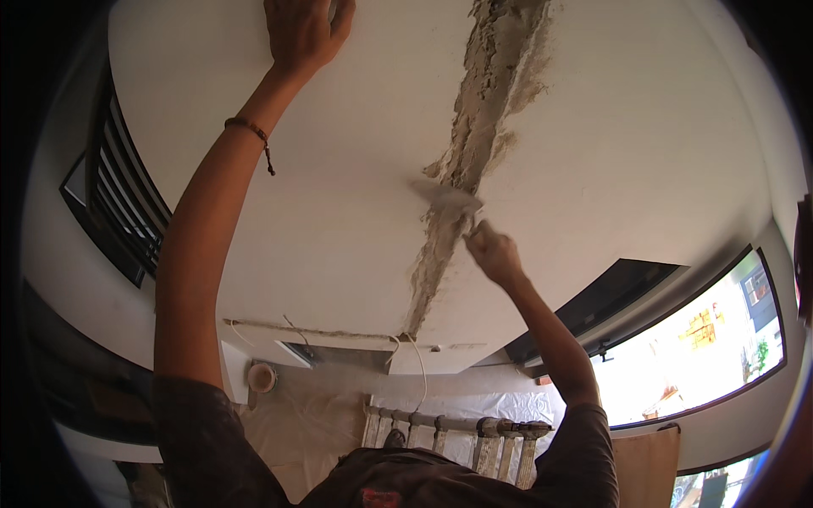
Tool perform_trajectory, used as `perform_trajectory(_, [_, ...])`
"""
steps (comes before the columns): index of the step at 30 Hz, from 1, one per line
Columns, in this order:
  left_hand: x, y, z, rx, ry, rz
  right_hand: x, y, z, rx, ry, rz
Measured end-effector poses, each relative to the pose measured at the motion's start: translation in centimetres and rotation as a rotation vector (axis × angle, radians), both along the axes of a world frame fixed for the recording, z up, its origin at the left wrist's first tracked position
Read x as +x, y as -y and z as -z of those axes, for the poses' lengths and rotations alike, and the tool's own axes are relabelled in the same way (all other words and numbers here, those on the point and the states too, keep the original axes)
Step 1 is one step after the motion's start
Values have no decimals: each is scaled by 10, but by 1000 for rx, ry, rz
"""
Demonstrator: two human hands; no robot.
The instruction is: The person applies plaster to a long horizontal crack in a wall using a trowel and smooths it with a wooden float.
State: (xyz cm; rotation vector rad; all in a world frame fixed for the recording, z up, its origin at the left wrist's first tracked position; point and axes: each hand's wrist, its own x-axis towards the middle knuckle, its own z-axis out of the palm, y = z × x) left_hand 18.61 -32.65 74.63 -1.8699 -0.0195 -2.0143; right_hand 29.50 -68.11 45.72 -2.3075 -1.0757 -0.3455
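Overhead, a white ceiling panel (339, 203) carries a long rough strip of grey wet plaster (487, 102), thick and ridged at the far end and narrowing toward me. My right hand (493, 254) is closed round the handle of a trowel (457, 200); its blade, blurred by motion, lies across the strip. Bare white surface borders the strip on both sides. My left hand (306, 32) is raised to the panel left of the strip, with the thumb apart; the upper frame edge cuts off its fingertips. A dark braided bracelet (248, 127) circles my left wrist.
Below me stands a plaster-spattered ladder (461, 423) over plastic sheeting (296, 432). A bucket (262, 378) sits on the floor. Loose cables (421, 372) hang from the panel's near edge. A dark railing (123, 182) is at left, a bright window (699, 339) at right.
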Motion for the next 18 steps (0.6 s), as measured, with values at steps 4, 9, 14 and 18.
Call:
perform_trajectory(4, [-9,-8,-2,4,0,-34,-27,-8,-21,305,24,-92])
perform_trajectory(9, [2,2,0,1,9,12,2,-4,6,241,33,-26])
perform_trajectory(14, [-6,-2,-2,-10,8,-19,-32,-11,-17,555,-28,-12])
perform_trajectory(18, [-1,0,-1,-11,9,-6,-9,-8,17,72,-9,-34])
